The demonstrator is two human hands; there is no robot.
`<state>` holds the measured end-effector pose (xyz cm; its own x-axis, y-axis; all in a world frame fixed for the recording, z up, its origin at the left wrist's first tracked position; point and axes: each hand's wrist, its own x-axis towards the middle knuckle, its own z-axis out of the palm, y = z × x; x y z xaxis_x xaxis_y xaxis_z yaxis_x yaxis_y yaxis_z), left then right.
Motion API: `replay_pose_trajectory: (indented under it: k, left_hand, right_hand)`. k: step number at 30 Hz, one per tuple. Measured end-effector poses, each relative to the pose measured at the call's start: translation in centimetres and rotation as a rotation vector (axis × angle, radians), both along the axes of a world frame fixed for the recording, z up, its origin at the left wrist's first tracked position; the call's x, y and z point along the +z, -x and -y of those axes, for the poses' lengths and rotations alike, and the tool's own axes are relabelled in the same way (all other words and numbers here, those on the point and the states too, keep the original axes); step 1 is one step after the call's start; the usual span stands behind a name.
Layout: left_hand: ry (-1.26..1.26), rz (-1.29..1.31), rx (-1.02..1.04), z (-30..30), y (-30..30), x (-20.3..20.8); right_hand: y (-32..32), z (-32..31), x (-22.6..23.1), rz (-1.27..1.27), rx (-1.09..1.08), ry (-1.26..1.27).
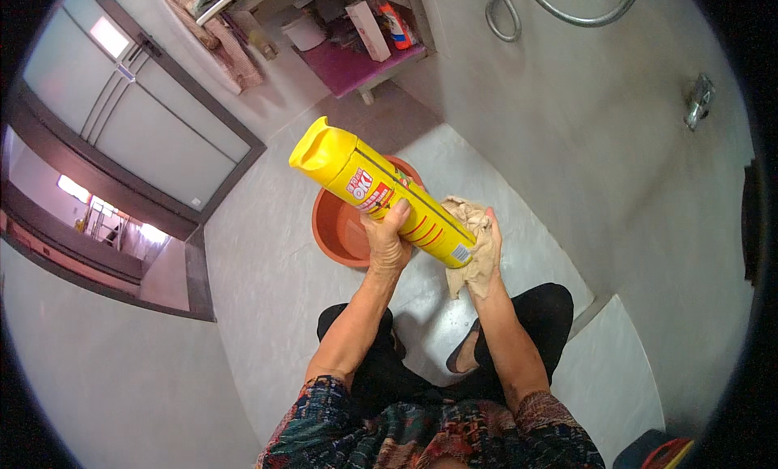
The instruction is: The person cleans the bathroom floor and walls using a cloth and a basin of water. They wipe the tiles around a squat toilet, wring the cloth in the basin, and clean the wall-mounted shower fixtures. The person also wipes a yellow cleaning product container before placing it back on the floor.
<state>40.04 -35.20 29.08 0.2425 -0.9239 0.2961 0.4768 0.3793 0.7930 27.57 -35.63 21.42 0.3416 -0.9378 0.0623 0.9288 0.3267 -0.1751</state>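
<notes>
A yellow spray can (421,222) with a yellow cap lies slantwise in front of me, cap end up and to the left. Around its middle my left hand (386,238) is closed, thumb across the printed side. My right hand (492,258) grips a crumpled beige cloth (463,283) and presses it against the can's bottom end; most of those fingers are hidden behind cloth and can. Below the can, an orange-brown basin (328,230) rests on the floor, partly covered by the can and my left hand.
A low shelf (344,68) at the back holds a white tub (304,33), a pale box (369,33) and an orange bottle (397,25). A glazed door (138,88) stands at left. On the right wall are a metal hose (583,19) and a tap (698,102).
</notes>
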Motion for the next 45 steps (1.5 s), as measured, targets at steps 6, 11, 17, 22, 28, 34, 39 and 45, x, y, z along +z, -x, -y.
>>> replay_pose_trajectory:
  k: [6, 11, 17, 22, 28, 34, 39, 45]
  left_hand:
    - [0.004, -0.002, -0.106, 0.7, -0.6, 0.5]
    - [-0.102, 0.105, -0.186, 0.5, -1.4, -1.2]
    - [-0.094, 0.334, -0.219, 0.2, 1.3, -1.0]
    - [-0.105, 0.425, -0.421, 0.9, 0.4, -0.6]
    - [-0.129, 0.391, -0.095, 2.2, -0.2, -0.6]
    - [-0.187, 0.507, 0.016, 3.4, -1.2, -1.1]
    - [-0.252, 0.479, 0.061, 5.5, -0.7, -2.1]
    - [-0.336, 0.303, -0.028, 10.0, -2.4, -3.4]
  right_hand:
    - [1.0, 2.3, -1.4, -0.505, -0.154, -0.246]
    - [2.1, 1.0, 8.4, -0.879, -0.536, 0.158]
    - [-0.7, 4.1, 12.6, -1.056, -0.686, 0.528]
    - [1.3, 6.5, 16.1, -0.551, -0.064, 0.230]
    - [-2.6, 4.6, 10.0, -1.276, -0.718, 0.632]
    - [-2.3, 5.1, 7.4, -1.737, -1.005, 1.186]
    - [-3.4, 10.4, 9.2, -1.618, -1.009, 1.103]
    - [-3.9, 12.6, 5.8, -1.633, -1.018, 0.995]
